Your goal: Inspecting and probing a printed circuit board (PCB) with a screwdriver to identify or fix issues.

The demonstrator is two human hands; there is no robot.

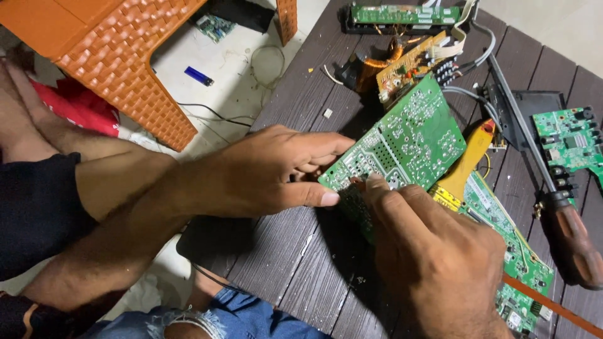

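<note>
Both hands on the tilted green circuit board

The green circuit board (402,141) sits between the two hands above the dark slatted table (295,100), its long axis running from lower left up to upper right, solder side up. The left hand (270,169) reaches in from the left and grips the board's lower-left corner, thumb along the near edge. The right hand (433,257) comes up from below right, fingertips pinched narrow on that same near edge, just beside the left thumb. A yellow-handled tool (468,160) lies just beyond, and a brown-handled screwdriver (568,235) well to the right
</note>
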